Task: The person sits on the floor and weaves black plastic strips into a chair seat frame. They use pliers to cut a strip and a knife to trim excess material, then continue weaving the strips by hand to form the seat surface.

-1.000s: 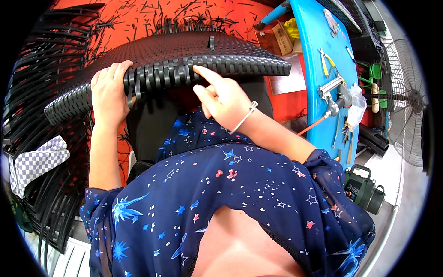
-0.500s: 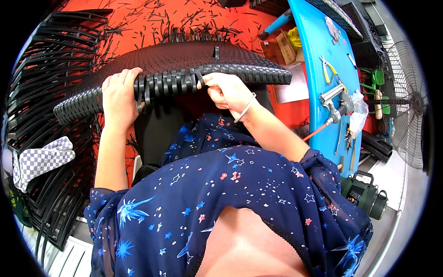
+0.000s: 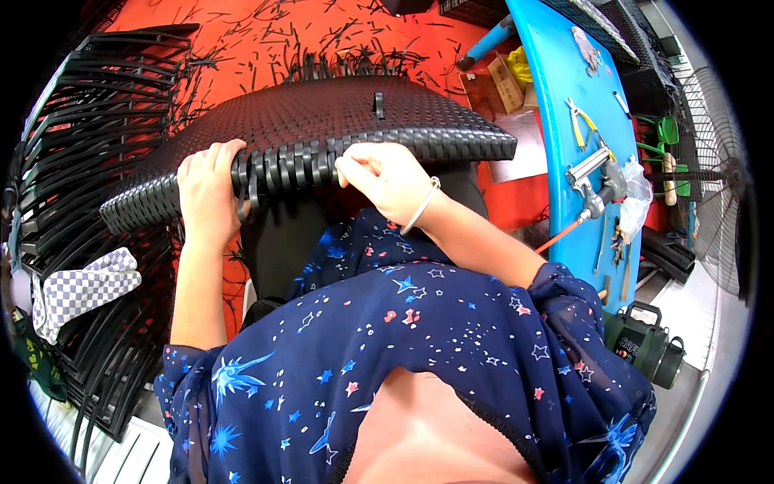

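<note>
A black woven wicker panel [image 3: 322, 109] lies across my lap, its thick edge toward me. My left hand [image 3: 211, 187] is wrapped over that edge at the left, fingers on top. Close to its fingertips a loose strip end [image 3: 253, 192] hangs from the edge. My right hand [image 3: 385, 179] is closed in a pinch against the edge, right of the middle, on a flat black plastic strip that its fingers mostly cover. Another short strip [image 3: 379, 105] sticks up from the panel's top surface.
Black frame parts [image 3: 105, 105] are stacked at the left, with a checkered cloth [image 3: 87, 290] over them. On the right, a blue table [image 3: 564, 105] carries yellow-handled pliers [image 3: 577, 125] and an air stapler [image 3: 597, 181] on a hose. Strip scraps litter the red floor [image 3: 258, 40]. A fan [image 3: 721, 177] stands far right.
My right hand has moved slightly down and left along the panel's edge, and the strip in its fingers is now mostly covered. My left hand keeps its hold.
</note>
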Available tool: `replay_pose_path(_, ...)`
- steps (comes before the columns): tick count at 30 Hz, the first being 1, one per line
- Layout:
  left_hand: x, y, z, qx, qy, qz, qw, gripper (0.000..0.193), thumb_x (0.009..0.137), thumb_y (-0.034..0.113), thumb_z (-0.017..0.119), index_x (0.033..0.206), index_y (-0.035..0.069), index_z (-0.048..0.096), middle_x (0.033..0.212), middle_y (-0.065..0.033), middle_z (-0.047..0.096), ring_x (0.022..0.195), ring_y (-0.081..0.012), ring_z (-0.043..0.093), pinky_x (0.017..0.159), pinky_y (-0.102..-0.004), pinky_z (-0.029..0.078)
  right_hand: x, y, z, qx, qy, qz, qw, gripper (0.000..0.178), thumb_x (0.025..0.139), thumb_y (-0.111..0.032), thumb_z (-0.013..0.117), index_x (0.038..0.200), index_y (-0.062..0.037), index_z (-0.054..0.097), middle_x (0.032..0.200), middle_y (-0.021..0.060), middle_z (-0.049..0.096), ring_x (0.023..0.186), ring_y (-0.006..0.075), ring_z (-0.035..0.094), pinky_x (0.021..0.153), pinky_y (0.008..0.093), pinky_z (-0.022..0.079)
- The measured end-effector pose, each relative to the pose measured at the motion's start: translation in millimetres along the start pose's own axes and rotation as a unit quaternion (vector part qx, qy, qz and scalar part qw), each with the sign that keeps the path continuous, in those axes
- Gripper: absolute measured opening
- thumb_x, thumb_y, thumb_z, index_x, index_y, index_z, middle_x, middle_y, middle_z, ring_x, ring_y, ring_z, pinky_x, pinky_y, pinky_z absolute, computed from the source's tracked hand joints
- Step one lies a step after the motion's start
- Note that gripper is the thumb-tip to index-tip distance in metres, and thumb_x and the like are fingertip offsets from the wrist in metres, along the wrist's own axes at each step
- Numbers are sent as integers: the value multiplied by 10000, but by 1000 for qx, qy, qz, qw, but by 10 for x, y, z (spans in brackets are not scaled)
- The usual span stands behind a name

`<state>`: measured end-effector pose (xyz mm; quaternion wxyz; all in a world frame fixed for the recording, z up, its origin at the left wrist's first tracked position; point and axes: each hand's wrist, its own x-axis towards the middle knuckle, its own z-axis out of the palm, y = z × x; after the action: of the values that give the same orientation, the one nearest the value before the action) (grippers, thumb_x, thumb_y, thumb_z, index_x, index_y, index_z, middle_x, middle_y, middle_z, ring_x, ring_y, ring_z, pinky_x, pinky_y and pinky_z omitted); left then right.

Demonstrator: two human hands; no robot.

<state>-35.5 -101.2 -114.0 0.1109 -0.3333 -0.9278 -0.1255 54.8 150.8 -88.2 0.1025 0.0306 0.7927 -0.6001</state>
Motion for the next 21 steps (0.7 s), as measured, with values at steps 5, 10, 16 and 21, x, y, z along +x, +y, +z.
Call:
replay_pose_path(5,-36,-11,3,-8,10,-6,1000,653,545,55,758,1164,124,562,1024,-48,592,1001,-264,568,980,-392,389,-17,6,16,-17,5,-68,998,270,936,-208,579,762,-8,626,580,76,545,526,149,491,551,315,421)
replay_pose_path(10,54,17,48,-5,26,15,1000,639,576,36,736,1185,123,560,1057,-54,599,1022,-270,568,991,-397,385,27,100,-42,-6,15,-46,999,243,954,-176,565,802,1,632,601,37,528,546,107,461,544,293,393)
replay_pose_path(16,86,103,-232,-85,-17,27,996,741,628,52,744,1329,79,505,1278,-116,578,1227,-324,515,1083,-417,369,-89,10,-100,-8,20,-51,998,172,966,-94,565,1057,7,670,623,-73,429,561,4,311,501,212,279)
replay_pose_path(21,17,90,-773,-159,-29,-51,985,464,827,34,684,1279,18,584,1264,-148,624,1192,-313,579,1036,-385,419,-162,12,-132,-44,33,-86,995,265,929,-69,587,1181,-2,633,551,-14,397,519,52,317,487,254,312)
